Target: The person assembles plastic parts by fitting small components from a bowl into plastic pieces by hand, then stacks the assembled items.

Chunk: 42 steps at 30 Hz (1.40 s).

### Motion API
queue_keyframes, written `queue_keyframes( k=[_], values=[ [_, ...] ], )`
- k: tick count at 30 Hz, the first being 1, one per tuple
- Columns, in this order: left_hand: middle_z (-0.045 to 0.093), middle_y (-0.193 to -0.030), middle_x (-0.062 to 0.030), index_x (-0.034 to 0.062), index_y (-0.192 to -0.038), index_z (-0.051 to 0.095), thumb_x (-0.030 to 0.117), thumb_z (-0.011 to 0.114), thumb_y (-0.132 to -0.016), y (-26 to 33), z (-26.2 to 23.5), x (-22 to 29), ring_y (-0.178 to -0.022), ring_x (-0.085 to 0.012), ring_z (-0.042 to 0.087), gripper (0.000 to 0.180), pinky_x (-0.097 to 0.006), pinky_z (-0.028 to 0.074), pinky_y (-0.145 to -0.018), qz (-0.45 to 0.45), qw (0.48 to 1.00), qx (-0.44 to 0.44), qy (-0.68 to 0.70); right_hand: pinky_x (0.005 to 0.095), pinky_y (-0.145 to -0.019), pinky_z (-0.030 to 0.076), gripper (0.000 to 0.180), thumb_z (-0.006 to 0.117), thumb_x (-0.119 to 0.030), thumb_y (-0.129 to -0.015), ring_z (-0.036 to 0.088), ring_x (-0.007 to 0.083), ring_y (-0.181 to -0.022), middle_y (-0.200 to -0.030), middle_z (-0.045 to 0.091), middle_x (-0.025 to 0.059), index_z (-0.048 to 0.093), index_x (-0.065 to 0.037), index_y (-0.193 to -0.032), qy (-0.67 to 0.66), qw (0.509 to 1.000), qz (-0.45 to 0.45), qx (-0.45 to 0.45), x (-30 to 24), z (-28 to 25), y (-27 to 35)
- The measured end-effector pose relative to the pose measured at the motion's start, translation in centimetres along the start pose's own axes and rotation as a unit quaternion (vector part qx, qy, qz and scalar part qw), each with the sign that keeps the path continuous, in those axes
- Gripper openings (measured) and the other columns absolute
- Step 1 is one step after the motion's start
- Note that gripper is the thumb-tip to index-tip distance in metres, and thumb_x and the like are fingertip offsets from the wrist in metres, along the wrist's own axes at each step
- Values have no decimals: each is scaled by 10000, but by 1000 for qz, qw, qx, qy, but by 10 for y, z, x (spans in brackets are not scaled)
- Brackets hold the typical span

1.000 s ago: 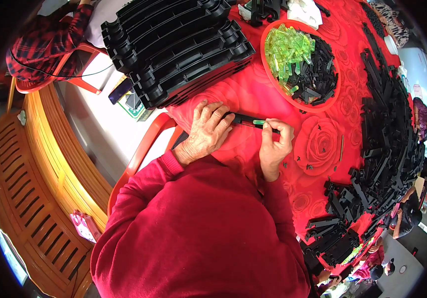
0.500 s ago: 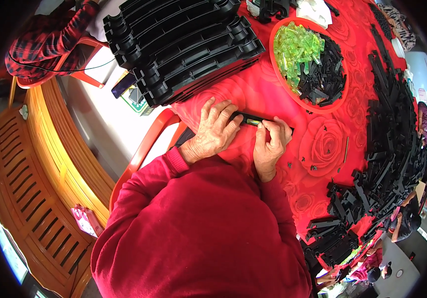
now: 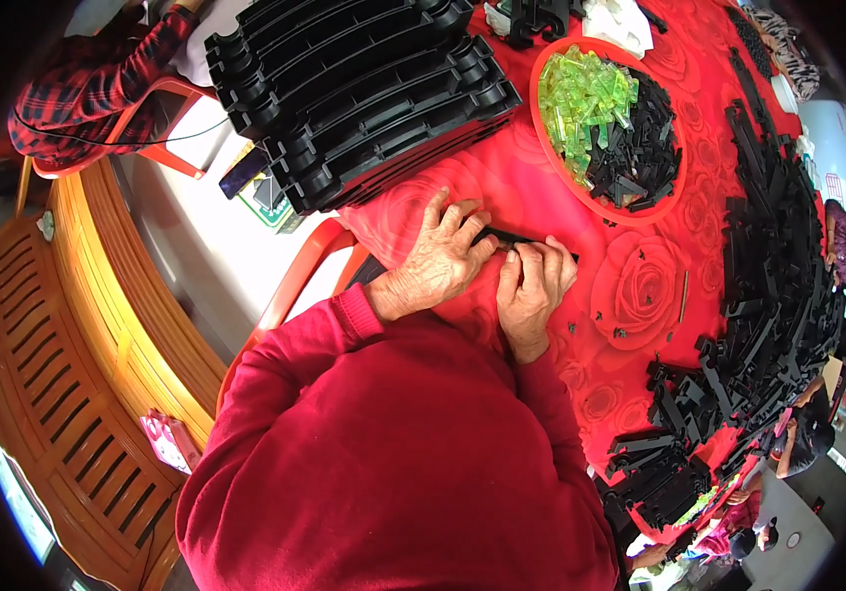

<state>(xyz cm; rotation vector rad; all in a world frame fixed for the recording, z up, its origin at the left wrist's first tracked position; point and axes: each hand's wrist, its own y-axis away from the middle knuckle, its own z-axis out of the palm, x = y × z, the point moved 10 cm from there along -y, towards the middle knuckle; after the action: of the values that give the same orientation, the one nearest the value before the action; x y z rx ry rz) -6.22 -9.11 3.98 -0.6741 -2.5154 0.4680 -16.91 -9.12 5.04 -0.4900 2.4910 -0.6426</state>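
A narrow black plastic bar [image 3: 510, 236] lies on the red cloth in front of me, mostly covered by my fingers. My left hand [image 3: 441, 258] is closed on its left part, with fingertips along the far side. Toward the bar's right end, my right hand [image 3: 533, 292] grips it with bent fingers, thumb near the middle. Beyond them to the right stands an oval red basin [image 3: 642, 217]. Clear yellow-green pieces [image 3: 588, 94] fill its left side, and small black pieces [image 3: 651, 148] its right side.
Stacked black ribbed plastic frames [image 3: 369, 113] rise beyond my left hand. A long heap of black bars [image 3: 773, 266] covers the table's right side. A thin stick [image 3: 685, 295] and dark crumbs lie nearby. A wooden bench [image 3: 68, 364] is at left; other people sit around.
Both hands still hold the bar. My left hand has shifted slightly right, and the yellow-green piece that showed in the bar is now hidden.
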Motion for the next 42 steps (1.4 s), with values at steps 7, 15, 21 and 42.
queue_keyframes(
  k=[7,15,21,42],
  values=[
    [548,-1093,-129,51,-942,648,159,658,-695,0,1,-1,-1068,-309,506,269,-521,375,-950,11,999,-24,-19,430,-890,373,397,618,-37,-737,533,297,-988,-959,629,93,582,-34,-1132,-65,998,-15,-2,-5,-21,-6],
    [568,-1119,-159,57,-990,659,195,586,-763,-6,8,1,-1011,-313,531,275,-427,429,-853,15,997,-76,-13,425,-792,393,457,651,-75,-752,556,292,-890,-923,612,123,520,-18,-1186,6,993,-57,-105,-17,12,-12],
    [554,-1156,-138,72,-1030,646,147,564,-784,-5,8,-6,-1068,-312,519,270,-443,423,-917,2,994,-107,23,426,-785,396,420,642,-77,-762,557,296,-878,-903,608,134,529,-3,-1160,27,990,-76,-115,-20,15,-8],
    [564,-1093,-129,92,-980,643,166,594,-768,-3,5,6,-1014,-303,535,230,-429,440,-852,21,994,-104,0,415,-737,421,370,611,-113,-801,546,283,-826,-882,593,127,527,26,-1134,-6,983,-120,-139,-22,3,-6]
  ],
)
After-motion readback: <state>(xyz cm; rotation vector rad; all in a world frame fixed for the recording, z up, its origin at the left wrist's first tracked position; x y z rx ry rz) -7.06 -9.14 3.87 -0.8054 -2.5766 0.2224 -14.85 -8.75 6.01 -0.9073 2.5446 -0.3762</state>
